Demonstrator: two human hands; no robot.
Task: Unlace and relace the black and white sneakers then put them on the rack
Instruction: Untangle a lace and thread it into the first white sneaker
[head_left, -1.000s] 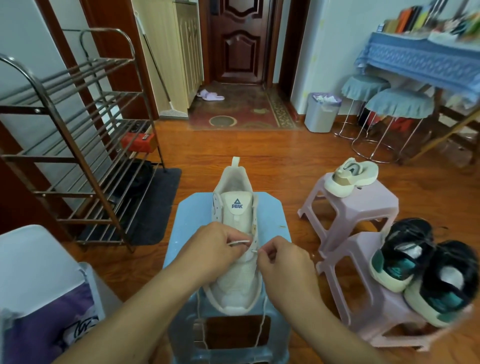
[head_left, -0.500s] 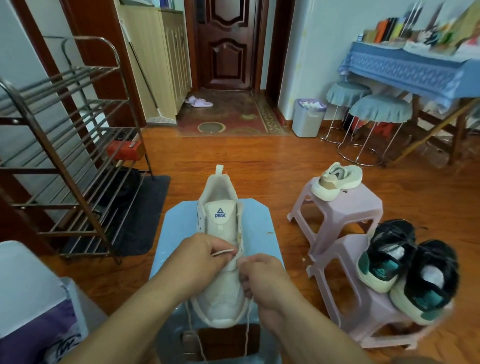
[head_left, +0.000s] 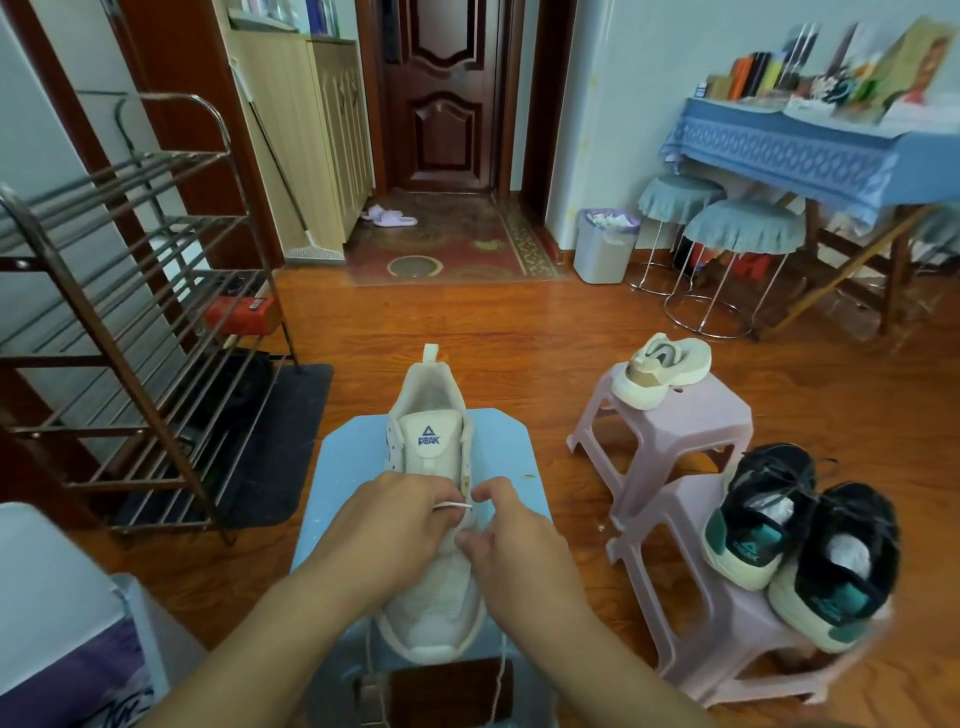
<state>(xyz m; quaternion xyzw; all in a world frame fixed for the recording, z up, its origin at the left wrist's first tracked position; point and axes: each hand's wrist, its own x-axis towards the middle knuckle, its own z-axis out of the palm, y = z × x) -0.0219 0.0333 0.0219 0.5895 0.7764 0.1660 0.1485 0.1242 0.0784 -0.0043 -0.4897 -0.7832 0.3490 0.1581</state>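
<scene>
White sneaker (head_left: 434, 525) sits along the middle of the blue stool (head_left: 509, 467), toe toward the person at the near edge, heel sticking past the far edge. Left hand (head_left: 387, 530) curls over the shoe's midsection and pinches a short span of white lace (head_left: 453, 505). Right hand (head_left: 511, 540) sits just beside it, fingers curled at the eyelet row, pinching the same lace on the shoe's right side. Loose lace ends hang down off the stool's near edge. Black and white sneakers (head_left: 800, 545), a pair with teal heels, rest side by side on the near pink stool (head_left: 691, 613), heels facing the person. Another cream shoe (head_left: 660, 366) sits on the far pink stool (head_left: 670, 431). Metal rack (head_left: 130, 322) stands well apart to the left, a red object (head_left: 241, 315) on one shelf.
</scene>
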